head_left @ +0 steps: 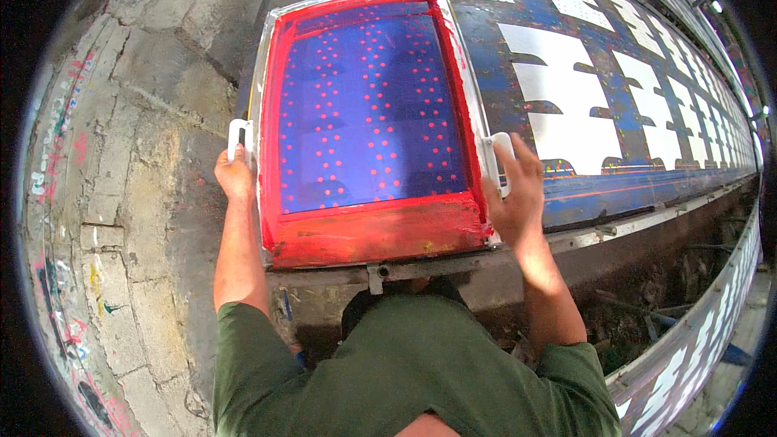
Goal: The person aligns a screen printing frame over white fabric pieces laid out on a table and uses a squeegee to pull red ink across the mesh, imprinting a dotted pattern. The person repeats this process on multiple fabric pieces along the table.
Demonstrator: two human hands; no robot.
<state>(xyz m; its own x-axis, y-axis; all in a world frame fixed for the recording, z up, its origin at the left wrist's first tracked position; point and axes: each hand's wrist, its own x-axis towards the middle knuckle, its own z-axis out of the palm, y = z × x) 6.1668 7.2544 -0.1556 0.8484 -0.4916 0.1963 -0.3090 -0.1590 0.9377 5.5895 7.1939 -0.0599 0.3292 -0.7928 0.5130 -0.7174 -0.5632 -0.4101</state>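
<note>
Frame: the red-edged frame (380, 236) is right in front of me, over the near left end of the dark surface (595, 201). I cannot tell if it lies flat or is up a bit.
Middle of the frame: a blue sheet of mesh (348, 105) with rows of pink dots.
Long way: it looks longer going away from me than side to side, and the wide red band is at my end.
Handles: a white left handle (235, 131) and a white right handle (503, 142) stick out from the two long sides, about level with each other.
Left hand: my left hand (234, 177) is closed around the left handle, thumb on top.
Right hand: my right hand (520, 194) is at the right handle, fingers over it. I cannot tell how tight it is.
Which is nearer: neither hand; the frame is between them, to the right of my left one and to the left of my right one.
Right of the frame: rows of white cut shapes (566, 109) lie on the surface.
Left of the frame: grey blocks (121, 218) with paint marks.
</note>
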